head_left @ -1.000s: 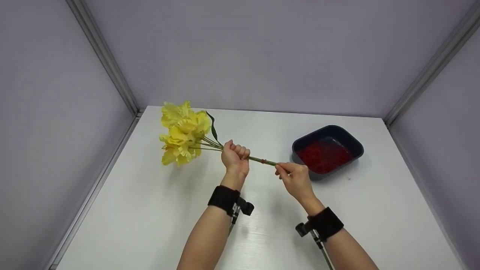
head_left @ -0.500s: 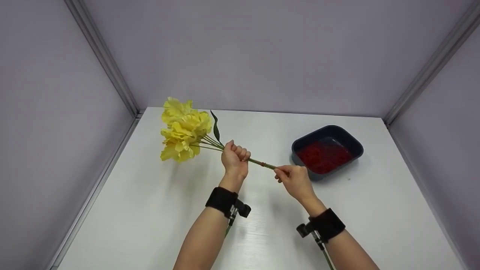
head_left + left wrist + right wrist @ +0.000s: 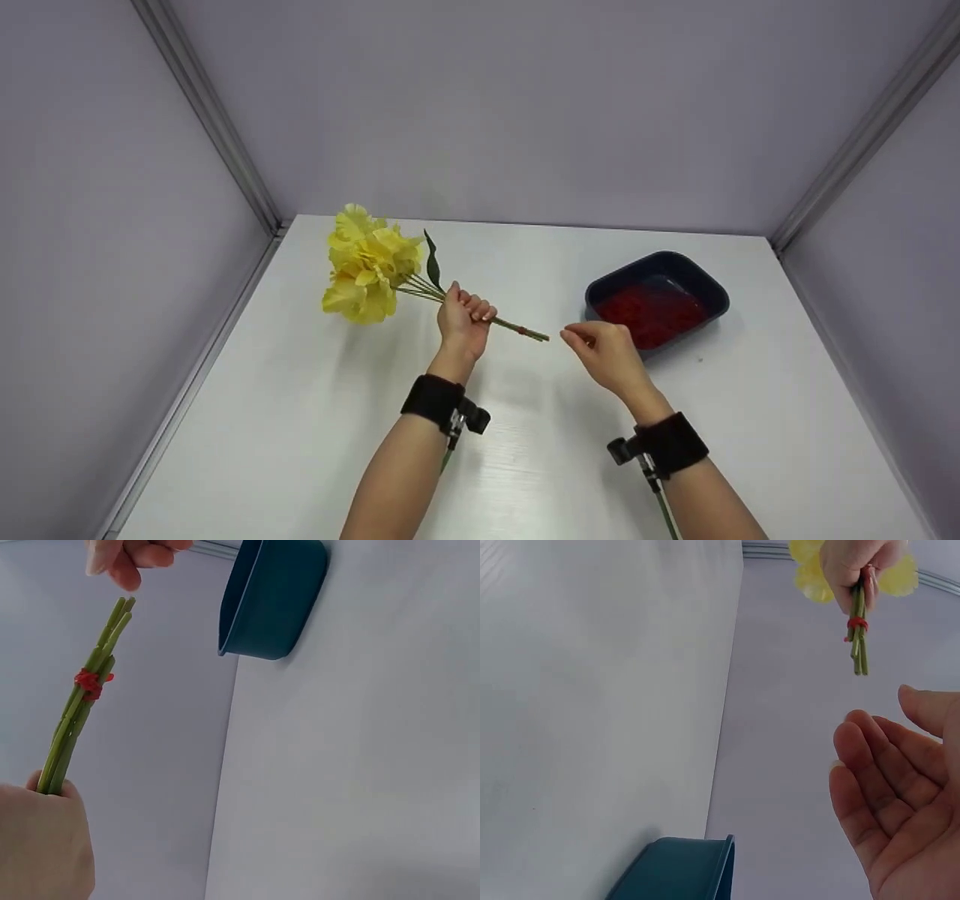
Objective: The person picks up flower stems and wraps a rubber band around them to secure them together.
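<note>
My left hand [image 3: 466, 319] grips a bunch of yellow artificial flowers [image 3: 369, 264] by the green stems [image 3: 521, 330], held above the white table [image 3: 300, 420]. A red rubber band [image 3: 91, 679] binds the stems near their cut ends, also seen as the red band [image 3: 857, 624] in the right wrist view. My right hand [image 3: 604, 351] hovers just right of the stem tips, apart from them, fingers relaxed and holding nothing. The left wrist view shows the right hand's fingertips [image 3: 120, 562] just above the stem ends.
A dark blue tray [image 3: 701, 281] filled with small red bands [image 3: 649, 311] stands on the table to the right of my right hand. Grey walls enclose the table on three sides, with metal corner rails [image 3: 217, 127].
My right hand has let go of the stem ends and drawn slightly to the right, opening. The left hand and flowers have dropped a little.
</note>
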